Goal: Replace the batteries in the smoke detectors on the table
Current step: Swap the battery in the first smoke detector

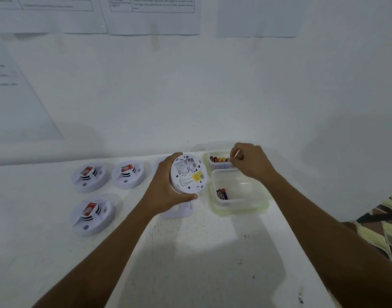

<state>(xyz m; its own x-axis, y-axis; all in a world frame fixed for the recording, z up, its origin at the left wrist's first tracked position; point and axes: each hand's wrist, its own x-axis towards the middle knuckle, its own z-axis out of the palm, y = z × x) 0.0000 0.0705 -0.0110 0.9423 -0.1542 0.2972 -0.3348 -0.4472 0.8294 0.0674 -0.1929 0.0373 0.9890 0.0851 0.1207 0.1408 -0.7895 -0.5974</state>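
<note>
Detector point(188, 174) in left hand point(168, 192), tubs point(246, 185) near table edge point(279, 223).

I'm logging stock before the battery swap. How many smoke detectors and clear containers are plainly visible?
Smoke detectors on the table: 3
Held smoke detector, in the left hand: 1
Clear containers: 2
Total: 6
Not counted: white pieces partly hidden by the left hand.

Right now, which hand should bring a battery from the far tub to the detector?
Right. The right hand is over the far tub, fingers at its batteries; the left hand is busy gripping the upturned detector.
</note>
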